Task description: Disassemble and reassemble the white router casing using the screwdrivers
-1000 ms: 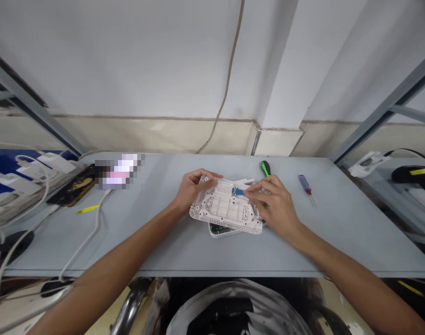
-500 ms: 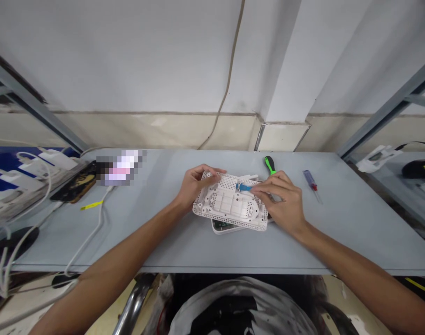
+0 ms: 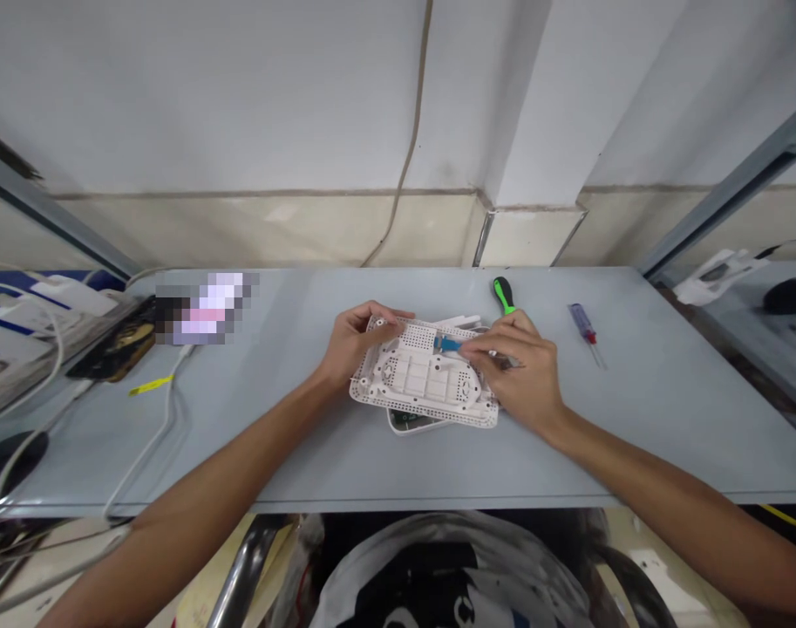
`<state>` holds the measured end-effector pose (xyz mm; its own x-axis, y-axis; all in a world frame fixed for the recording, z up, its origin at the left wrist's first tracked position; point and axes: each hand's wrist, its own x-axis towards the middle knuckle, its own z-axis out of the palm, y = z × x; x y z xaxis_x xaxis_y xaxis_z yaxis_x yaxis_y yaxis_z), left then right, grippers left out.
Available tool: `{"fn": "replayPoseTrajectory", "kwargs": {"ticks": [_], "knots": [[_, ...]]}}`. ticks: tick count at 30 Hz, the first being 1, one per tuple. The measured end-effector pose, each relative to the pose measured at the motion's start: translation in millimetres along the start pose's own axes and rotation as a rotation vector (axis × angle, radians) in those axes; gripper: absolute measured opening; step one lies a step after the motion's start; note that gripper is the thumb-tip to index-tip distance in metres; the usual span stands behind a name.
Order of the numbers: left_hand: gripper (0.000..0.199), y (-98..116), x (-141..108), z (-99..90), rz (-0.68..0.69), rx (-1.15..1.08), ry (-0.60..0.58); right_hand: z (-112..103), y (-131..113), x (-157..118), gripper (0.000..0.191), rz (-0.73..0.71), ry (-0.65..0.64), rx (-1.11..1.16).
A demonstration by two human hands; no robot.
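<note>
Left hand (image 3: 357, 344) curled, gripping a perforated white plastic casing (image 3: 424, 384); right hand (image 3: 519, 371) pinched a small blue part (image 3: 447, 344) on it; a second casing (image 3: 411, 423) lay beneath

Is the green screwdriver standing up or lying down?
Lying down: the screwdriver rests on the table, beyond the right hand.

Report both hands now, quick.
Left hand: closed on the corner of the white perforated plastic casing.
Right hand: pinching the small blue part on the casing.
</note>
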<state>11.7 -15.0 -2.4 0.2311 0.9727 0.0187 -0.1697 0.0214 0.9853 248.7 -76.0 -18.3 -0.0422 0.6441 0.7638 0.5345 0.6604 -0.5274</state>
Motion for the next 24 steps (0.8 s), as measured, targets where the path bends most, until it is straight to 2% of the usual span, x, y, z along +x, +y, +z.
{"fn": "replayPoseTrajectory", "kwargs": {"ticks": [3, 10, 16, 21, 24], "knots": [[0.021, -0.2, 0.6, 0.6, -0.002, -0.011, -0.003, -0.8, 0.8, 1.1, 0.022, -0.004, 0.01, 0.023], [0.019, 0.2, -4.3, 10.8, 0.017, 0.01, 0.019, -3.7, -1.3, 0.2, 0.024, -0.12, 0.057, -0.015], [0.018, -0.7, -7.1, 14.3, 0.07, 0.031, 0.041, -4.0, -1.5, -1.0, 0.033, -0.073, 0.03, -0.007], [0.018, 5.8, -3.7, 5.9, 0.11, 0.068, 0.026, -10.2, 0.0, 7.6, 0.022, -0.039, -0.099, 0.06], [0.018, 8.8, -2.4, 0.5, 0.132, 0.063, 0.044, -14.8, 2.4, 10.6, 0.011, -0.098, -0.088, -0.008]]}}
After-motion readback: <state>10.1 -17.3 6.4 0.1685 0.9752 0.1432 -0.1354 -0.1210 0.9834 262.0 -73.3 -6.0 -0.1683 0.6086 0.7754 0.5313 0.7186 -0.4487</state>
